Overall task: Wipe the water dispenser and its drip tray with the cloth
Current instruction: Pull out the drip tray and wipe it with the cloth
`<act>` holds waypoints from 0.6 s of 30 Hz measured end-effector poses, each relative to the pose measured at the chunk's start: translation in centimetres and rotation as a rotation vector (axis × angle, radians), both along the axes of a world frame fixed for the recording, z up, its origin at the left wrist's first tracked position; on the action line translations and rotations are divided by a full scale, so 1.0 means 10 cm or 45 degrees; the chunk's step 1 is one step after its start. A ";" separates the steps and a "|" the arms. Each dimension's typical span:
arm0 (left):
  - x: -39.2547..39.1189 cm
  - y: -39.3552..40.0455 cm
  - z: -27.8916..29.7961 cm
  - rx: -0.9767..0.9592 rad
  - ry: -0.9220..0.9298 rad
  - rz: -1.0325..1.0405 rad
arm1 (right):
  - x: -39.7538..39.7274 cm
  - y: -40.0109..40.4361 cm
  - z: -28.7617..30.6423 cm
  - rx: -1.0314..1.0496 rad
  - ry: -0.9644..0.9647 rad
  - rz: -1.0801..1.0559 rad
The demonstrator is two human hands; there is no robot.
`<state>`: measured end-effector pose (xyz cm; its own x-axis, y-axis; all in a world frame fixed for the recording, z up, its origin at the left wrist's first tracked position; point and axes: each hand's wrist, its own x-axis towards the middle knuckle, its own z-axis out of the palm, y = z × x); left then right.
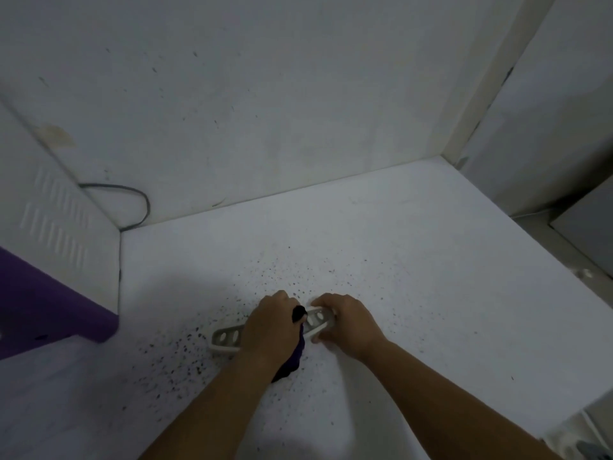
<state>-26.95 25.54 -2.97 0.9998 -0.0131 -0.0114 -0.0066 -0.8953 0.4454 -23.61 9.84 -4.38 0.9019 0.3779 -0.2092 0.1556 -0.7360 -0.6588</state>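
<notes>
On speckled white floor (pixel 414 260): slotted grey drip tray (pixel 229 336) gripped by right hand (pixel 345 323); dark, seemingly purple cloth (pixel 293 356) clenched in left hand (pixel 270 327).

our left hand (pixel 270 325) curls round the cloth (pixel 292 358), right hand (pixel 345 322) pinches the tray (pixel 229 338) end; both forearms reach fwd.

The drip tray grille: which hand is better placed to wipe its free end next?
Probably the left hand: it grips the dark cloth on the drip tray grille, while the right hand holds the other end steady.
</notes>
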 end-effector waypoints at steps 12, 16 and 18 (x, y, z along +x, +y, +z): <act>0.09 -0.05 0.03 -0.035 0.187 0.027 | 0.00 -0.01 -0.03 -0.079 -0.018 -0.035; 0.12 -0.10 0.08 -0.159 0.115 0.129 | 0.00 -0.01 -0.03 -0.036 -0.018 -0.040; 0.06 -0.17 0.01 -0.069 0.038 0.107 | 0.00 -0.01 -0.03 -0.056 -0.032 -0.044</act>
